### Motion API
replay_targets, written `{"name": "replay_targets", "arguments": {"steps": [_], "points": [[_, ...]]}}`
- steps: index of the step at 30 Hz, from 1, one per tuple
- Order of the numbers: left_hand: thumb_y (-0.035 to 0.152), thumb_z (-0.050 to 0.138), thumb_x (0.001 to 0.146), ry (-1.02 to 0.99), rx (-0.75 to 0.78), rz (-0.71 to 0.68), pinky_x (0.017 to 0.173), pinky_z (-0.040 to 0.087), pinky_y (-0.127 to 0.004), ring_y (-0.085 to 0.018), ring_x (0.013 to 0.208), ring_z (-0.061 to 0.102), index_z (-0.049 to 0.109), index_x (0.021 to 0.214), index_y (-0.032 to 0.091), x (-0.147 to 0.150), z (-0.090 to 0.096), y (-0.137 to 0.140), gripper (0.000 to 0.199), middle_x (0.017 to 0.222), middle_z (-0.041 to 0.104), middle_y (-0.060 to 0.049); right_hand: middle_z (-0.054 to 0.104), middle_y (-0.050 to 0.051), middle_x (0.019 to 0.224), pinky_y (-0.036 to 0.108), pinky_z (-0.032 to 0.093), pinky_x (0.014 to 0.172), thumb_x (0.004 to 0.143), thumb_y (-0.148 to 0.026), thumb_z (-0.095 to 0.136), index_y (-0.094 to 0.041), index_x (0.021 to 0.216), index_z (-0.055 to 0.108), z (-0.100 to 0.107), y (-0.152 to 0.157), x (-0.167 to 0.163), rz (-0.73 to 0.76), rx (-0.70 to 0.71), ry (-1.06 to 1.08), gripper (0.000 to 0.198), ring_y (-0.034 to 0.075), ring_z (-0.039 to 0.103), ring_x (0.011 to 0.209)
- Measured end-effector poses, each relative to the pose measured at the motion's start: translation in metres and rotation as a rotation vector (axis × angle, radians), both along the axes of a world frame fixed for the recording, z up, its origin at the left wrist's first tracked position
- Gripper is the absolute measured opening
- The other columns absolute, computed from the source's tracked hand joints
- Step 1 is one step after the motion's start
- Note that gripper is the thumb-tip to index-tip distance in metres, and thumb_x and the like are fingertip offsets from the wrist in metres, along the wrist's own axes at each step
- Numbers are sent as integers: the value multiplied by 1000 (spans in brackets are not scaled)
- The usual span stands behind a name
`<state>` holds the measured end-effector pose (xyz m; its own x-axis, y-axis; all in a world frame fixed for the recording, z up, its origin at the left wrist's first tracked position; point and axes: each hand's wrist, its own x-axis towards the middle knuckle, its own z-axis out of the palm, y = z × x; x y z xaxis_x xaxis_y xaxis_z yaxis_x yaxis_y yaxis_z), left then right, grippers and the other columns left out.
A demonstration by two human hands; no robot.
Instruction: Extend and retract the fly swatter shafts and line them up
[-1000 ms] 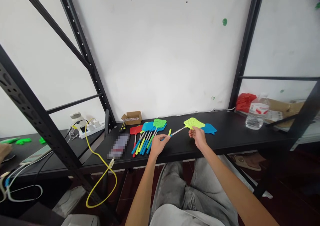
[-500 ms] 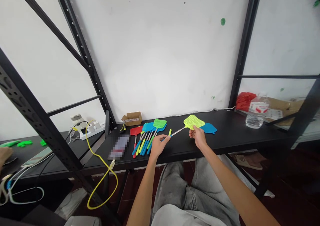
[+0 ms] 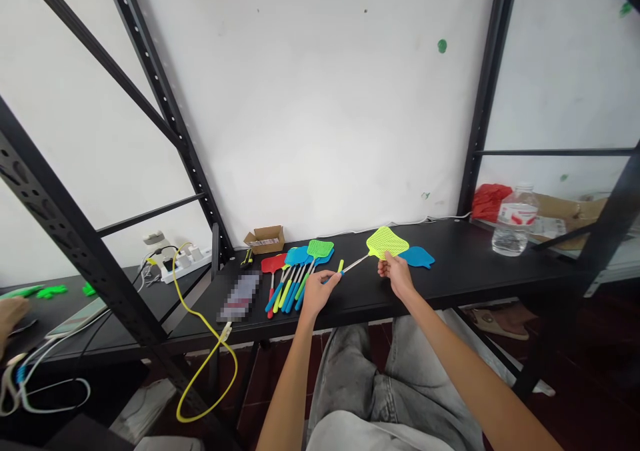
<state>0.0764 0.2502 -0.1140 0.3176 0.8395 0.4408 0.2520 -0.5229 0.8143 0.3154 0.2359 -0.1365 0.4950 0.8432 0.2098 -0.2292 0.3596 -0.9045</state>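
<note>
Yellow-green swatter [image 3: 387, 243] slants above the dark surface [image 3: 465, 258], its blue grip [image 3: 342, 274] pinched by the left hand [image 3: 319, 291] and its head's lower edge by the right hand [image 3: 397, 275]. The thin metal shaft [image 3: 357, 263] might bend if those hands twisted against each other, and a loose fingertip pinch could let the head drop towards the flat blue piece [image 3: 418, 257] just beside it; a leftward swing of the left hand would probably scatter the row of swatters [image 3: 297, 256]

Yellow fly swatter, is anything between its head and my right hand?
Nothing visible: your right hand is at the near edge of the yellow fly swatter. The blue piece lies to its right, not between.
</note>
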Motion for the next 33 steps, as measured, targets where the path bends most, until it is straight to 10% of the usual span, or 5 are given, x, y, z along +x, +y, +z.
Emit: {"name": "replay_targets", "arguments": {"steps": [19,33], "points": [[56,61,79,5,4,30,57,43,-28,-21,66,62,78,82,17,0,-1,-1,44,61,67,-4,45,-3,44,23,30,37,74,-36,63,-22,53,43,5,-5,-2,36,-1,13,32,9,38,39],[42,75,69,-106,-14,-41,61,38,-24,-13,63,49,73,86,16,2,-5,4,31,67,57,1,39,-5,45,21,28,36,79,-53,66,-22,55,43,7,-6,-4,66,40,63,45,7,34,39]]}}
